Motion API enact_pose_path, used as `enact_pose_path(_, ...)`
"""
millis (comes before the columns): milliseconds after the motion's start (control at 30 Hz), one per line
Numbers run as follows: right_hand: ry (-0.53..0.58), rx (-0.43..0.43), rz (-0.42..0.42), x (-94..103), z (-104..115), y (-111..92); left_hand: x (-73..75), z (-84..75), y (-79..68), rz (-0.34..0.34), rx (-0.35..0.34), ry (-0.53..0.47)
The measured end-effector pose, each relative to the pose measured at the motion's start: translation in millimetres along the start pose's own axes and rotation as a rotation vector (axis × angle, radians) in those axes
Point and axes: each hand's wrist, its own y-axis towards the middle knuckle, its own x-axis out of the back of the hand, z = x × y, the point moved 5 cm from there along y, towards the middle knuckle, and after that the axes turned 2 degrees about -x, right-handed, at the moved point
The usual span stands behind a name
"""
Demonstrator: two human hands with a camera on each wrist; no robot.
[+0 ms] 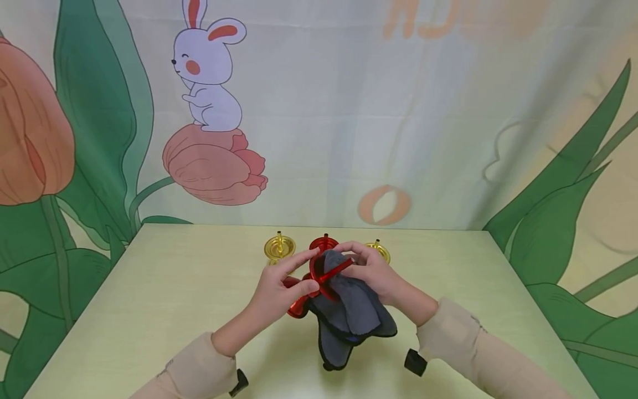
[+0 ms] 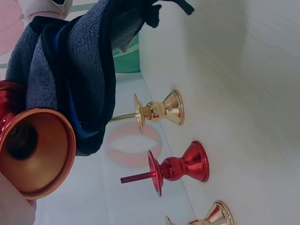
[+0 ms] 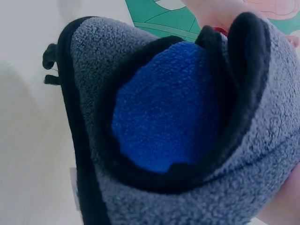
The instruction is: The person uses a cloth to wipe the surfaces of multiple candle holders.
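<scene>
Evidently off the desk (image 1: 149, 293), a shiny red candle holder (image 1: 297, 307) is tilted in mid-air above the middle of the top, between the left and right edges, its spike slanting up toward the far right corner. The left wrist view shows its hollow base, coppery inside. The person's left grip (image 1: 279, 285) grasps it, with the forefinger and thumb on either side of the dish. The right grip (image 1: 376, 274) is clenched on a grey cloth (image 1: 356, 310), which lies against the dish around the spike and hangs in folds toward the near edge of the desk. The cloth has black trim, and the right wrist view shows a bright blue face within its fold.

Beyond the hands, a row of three more holders stands upright near the middle of the far edge: a left gold holder (image 1: 279, 246), a standing red holder (image 1: 324, 242) and a right gold holder (image 1: 381, 252), the last partly hidden behind the right grip. Beige sleeves (image 1: 463, 341) cover both forearms. Behind the far edge hangs a pale backdrop (image 1: 324, 111), printed with a white rabbit (image 1: 214, 105) seated on a pink tulip (image 1: 209, 166), and with large green leaves at both sides.
</scene>
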Motion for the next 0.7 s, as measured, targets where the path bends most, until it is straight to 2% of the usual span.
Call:
enact_pose_path(133, 0.019, 0.013, 0.031, -1.6, 0, -1, -0.8, 4.1, 1.6, 0.049, 0.061, -0.049)
enact_pose_path(300, -0.043, 0.024, 0.051, -4.1, -1, -2, -1.0, 11.3, 3.5, 0.120, 0.160, -0.154)
enact_pose_path(367, -0.046, 0.016, 0.052, -4.3, -2, -1, -0.1, 13.4, 3.6, 0.100, 0.197, -0.166)
enact_pose_path(433, -0.035, -0.001, 0.038, -3.1, -3, -1, 1.5, 14.1, 3.2, 0.042, 0.209, -0.148)
enact_pose_path(533, -0.004, -0.027, -0.003, -0.2, -4, -1, 3.5, 9.5, 0.8, -0.082, 0.144, -0.063)
enact_pose_path(633, 0.029, -0.040, -0.042, 1.7, -6, -1, 1.1, 0.9, -4.3, -0.171, -0.001, 0.094)
enact_pose_path(700, 0.053, -0.043, -0.058, 1.8, -7, -1, -3.3, -4.6, -8.7, -0.195, -0.104, 0.205)
